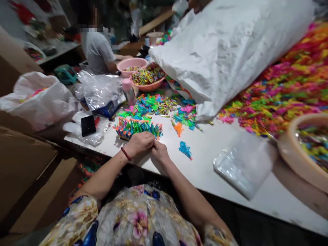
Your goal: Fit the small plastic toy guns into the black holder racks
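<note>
- A white plastic bag (38, 99) slumps at the far left beside brown cardboard boxes (23, 160); what fills it is mostly hidden, only a streak of colour showing at its mouth.
- A black phone (88, 125) lies on clear wrapping near the edge of the white table (205, 150).
- Behind it, a seated person in a grey shirt (97, 51) reaches toward two pink bowls (147, 80) of small coloured pieces.
- The left hand (139, 143), a red bead bracelet (126, 153) at its wrist, is curled shut against the right hand, just in front of a neat row of coloured plastic pieces (138, 128).
- The right hand (160, 151) is closed too, fingertips meeting the left's (whatever sits between them is hidden, so I cannot tell what is pinched).
- A single blue piece (185, 149) lies just right of the hands.
- A big white sack (230, 48) covers the table's middle.
- A clear packet (244, 165) is blurred.
- A heap of bright pieces (287, 82) and a tan basin (304, 150) are cut off at the right.
</note>
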The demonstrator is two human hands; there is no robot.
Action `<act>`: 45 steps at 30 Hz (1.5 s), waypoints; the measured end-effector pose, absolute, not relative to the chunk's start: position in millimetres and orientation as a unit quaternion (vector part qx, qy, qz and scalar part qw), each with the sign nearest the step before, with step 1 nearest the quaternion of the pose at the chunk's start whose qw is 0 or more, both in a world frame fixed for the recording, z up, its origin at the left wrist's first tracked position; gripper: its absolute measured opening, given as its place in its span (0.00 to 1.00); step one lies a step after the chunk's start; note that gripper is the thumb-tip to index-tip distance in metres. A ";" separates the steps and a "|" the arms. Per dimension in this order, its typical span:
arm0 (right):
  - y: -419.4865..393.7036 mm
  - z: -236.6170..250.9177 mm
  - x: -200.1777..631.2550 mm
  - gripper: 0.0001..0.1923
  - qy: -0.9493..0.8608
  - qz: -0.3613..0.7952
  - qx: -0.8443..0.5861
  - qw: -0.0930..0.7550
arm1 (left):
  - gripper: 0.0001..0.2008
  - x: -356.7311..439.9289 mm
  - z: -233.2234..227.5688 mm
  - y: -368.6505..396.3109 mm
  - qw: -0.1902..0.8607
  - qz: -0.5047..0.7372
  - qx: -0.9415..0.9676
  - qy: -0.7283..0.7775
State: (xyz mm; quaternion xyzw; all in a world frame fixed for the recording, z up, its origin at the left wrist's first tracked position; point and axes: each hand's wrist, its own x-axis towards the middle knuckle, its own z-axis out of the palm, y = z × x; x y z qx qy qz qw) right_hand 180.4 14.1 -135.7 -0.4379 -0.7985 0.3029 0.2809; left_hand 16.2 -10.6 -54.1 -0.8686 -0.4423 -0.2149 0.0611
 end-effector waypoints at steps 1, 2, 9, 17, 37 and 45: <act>12.6 -136.5 179.8 0.09 -0.799 0.308 -0.436 0.279 | 0.11 15.0 -53.9 -10.4 0.072 -0.219 -0.870 -0.437; 10.8 -137.7 179.0 0.09 -0.801 0.302 -0.436 0.276 | 0.11 14.2 -53.5 -10.3 0.082 -0.225 -0.871 -0.429; -0.5 -142.9 176.1 0.10 -0.764 0.349 -0.436 0.322 | 0.11 15.2 -47.9 -11.2 0.125 -0.245 -0.869 -0.412; 1.5 -134.0 178.2 0.04 -0.686 0.422 -0.459 0.375 | 0.11 17.8 -45.1 -11.9 0.103 -0.230 -0.874 -0.414; -32.9 -132.5 327.4 0.10 -0.681 0.143 -0.694 0.186 | 0.08 94.3 -66.7 -61.6 -0.203 -0.326 -0.817 -0.430; -59.8 -126.8 305.8 0.12 -0.598 0.285 -0.639 0.392 | 0.26 130.1 -104.1 -54.3 -0.599 -0.399 -0.447 -0.532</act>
